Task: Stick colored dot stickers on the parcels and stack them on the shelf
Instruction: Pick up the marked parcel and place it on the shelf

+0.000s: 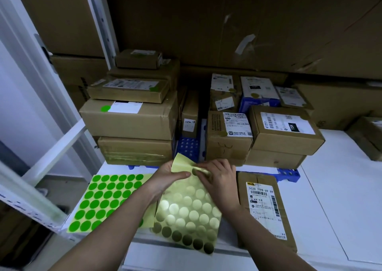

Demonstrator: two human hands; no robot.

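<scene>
Peeling a gold dot sticker (pixel 196 170) at frame centre, the right hand (pixel 219 179) pinches it while the left hand (pixel 169 176) grips the gold sticker sheet (pixel 190 210).

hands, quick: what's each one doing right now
Left hand: grips the top edge of the gold dot sticker sheet.
Right hand: pinches a gold dot sticker at that edge.

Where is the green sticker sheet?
The green sticker sheet lies flat at lower left, under the left forearm, beside the gold sticker sheet.
</scene>
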